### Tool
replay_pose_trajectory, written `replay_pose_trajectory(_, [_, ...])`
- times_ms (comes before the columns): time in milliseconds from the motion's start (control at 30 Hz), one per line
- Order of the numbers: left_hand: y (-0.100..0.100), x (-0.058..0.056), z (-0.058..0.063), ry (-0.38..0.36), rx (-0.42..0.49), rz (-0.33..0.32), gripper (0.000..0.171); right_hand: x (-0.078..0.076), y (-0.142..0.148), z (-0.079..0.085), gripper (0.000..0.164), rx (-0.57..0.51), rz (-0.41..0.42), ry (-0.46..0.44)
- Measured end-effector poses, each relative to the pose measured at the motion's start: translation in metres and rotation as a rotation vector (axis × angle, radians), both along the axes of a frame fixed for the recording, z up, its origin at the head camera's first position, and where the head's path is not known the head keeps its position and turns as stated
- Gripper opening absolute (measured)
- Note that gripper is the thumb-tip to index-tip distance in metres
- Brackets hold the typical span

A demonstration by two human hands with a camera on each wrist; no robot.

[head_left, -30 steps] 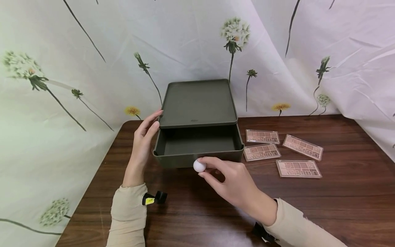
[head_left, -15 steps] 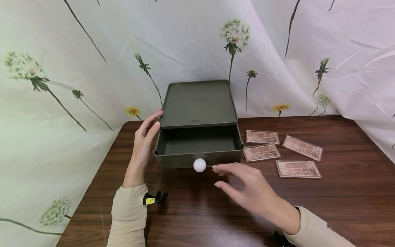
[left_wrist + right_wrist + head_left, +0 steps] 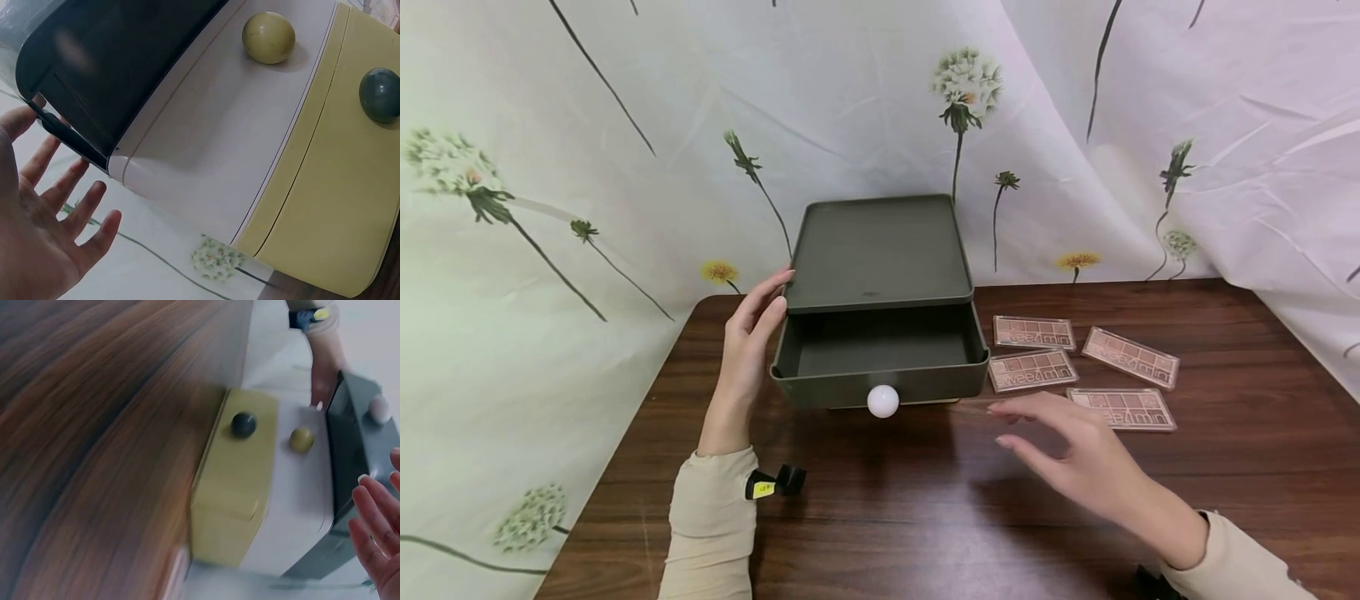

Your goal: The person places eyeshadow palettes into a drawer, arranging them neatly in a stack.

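Note:
A small chest of drawers (image 3: 880, 250) with a dark green top stands at the table's back. Its dark green top drawer (image 3: 820, 390) is pulled out, with a bare inside and a round white knob (image 3: 883, 402) on its front. My left hand (image 3: 741, 367) touches the chest's left side with its fingers mostly extended. The right hand (image 3: 1086, 450) hovers over the table right of the knob, fingers loosely bent and holding nothing. Below, the wrist views show a white drawer (image 3: 206, 119) with a yellow knob (image 3: 269, 37) and a yellow drawer (image 3: 312, 187) with a dark knob (image 3: 380, 95), both pushed in.
Several eyeshadow palettes (image 3: 1033, 371) lie on the dark wooden table (image 3: 865, 517), right of the chest. The right hand partly covers the nearest palette (image 3: 1138, 410). A white cloth (image 3: 647, 208) printed with dandelions hangs behind and at the left.
My right hand has released the white knob and moved away to the right. The drawer has stayed pulled out, and the left hand has kept its place on the chest's side.

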State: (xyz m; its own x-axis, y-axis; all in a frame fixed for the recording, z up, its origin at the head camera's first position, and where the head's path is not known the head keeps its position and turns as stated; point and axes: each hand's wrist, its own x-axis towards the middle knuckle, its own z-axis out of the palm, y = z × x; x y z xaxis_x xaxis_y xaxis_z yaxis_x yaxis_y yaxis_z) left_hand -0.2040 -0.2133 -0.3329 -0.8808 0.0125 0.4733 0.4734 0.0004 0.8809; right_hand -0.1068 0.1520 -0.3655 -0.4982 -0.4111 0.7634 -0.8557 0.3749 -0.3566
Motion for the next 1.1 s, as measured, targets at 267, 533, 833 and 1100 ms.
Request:
replay_pose_trajectory(267, [-0.002,0.000,0.000,0.001,0.000,-0.003,0.039,-0.007,0.041,-0.015,0.033,0.072,-0.006,-0.059])
replay_pose_trajectory(533, [-0.002,0.000,0.000,0.003,0.009,-0.004,0.038,-0.017,0.078,-0.024,0.050,0.143,-0.053,-0.179])
replay_pose_trajectory(833, [-0.002,-0.001,0.001,-0.004,-0.016,-0.006,0.039,-0.038,0.118,-0.039,0.056,0.249,-0.126,-0.213])
replay_pose_trajectory(1100, [-0.003,0.001,-0.001,-0.017,-0.037,-0.015,0.040,-0.054,0.147,-0.055,0.056,0.337,-0.160,-0.307])
